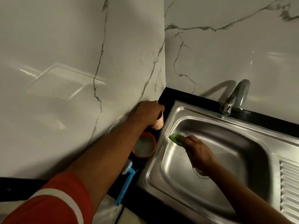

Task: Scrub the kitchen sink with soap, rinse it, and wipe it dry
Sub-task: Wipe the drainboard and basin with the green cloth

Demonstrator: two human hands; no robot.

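Marble-look wall tiles corner behind a black counter (168,97); steel sink (226,143) is set into it.

Left hand (149,110) grips a patterned paper cup (159,122) on the counter, just left of the sink's far-left corner. Right hand (197,149) holds a green sponge (175,137) against the basin's left inner wall.

Step looks like soap scrubbing, early on. Advice:
- Press the sponge flat.
- Overlap strokes down the wall.
- Work corners and around the drain (200,172).
- Reload from the red bowl (144,145), which looks soapy.

Sink's long axis runs left-right along the far wall, with the basin left and the drainboard (289,183) right. Faucet (234,101) spout points near, over the basin.
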